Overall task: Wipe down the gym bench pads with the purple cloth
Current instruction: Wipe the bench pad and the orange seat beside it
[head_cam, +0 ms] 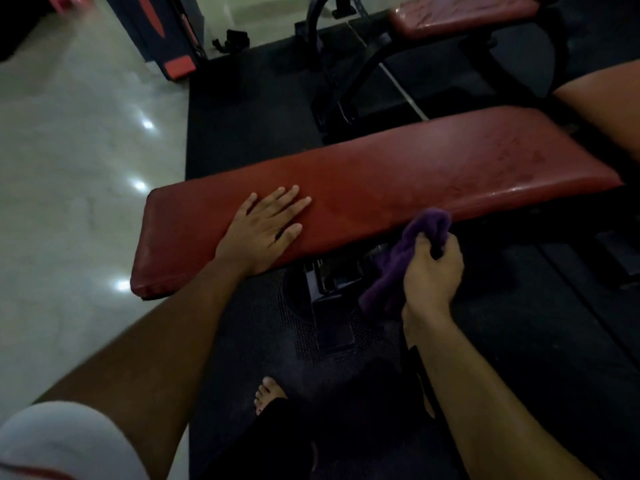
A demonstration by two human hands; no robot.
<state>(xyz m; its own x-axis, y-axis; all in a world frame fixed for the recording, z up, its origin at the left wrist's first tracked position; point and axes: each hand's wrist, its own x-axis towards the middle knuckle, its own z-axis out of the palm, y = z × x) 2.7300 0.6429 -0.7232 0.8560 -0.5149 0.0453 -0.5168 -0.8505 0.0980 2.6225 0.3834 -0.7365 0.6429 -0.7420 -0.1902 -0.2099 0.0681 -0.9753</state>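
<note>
L hand [266,228] flat on bench pad [398,174]; R hand [433,271] grips purple cloth [398,265].

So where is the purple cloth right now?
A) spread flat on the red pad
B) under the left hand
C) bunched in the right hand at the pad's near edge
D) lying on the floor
C: the right hand grips the bunched purple cloth at the near edge of the red pad, while the left hand lies flat on the pad.
</note>
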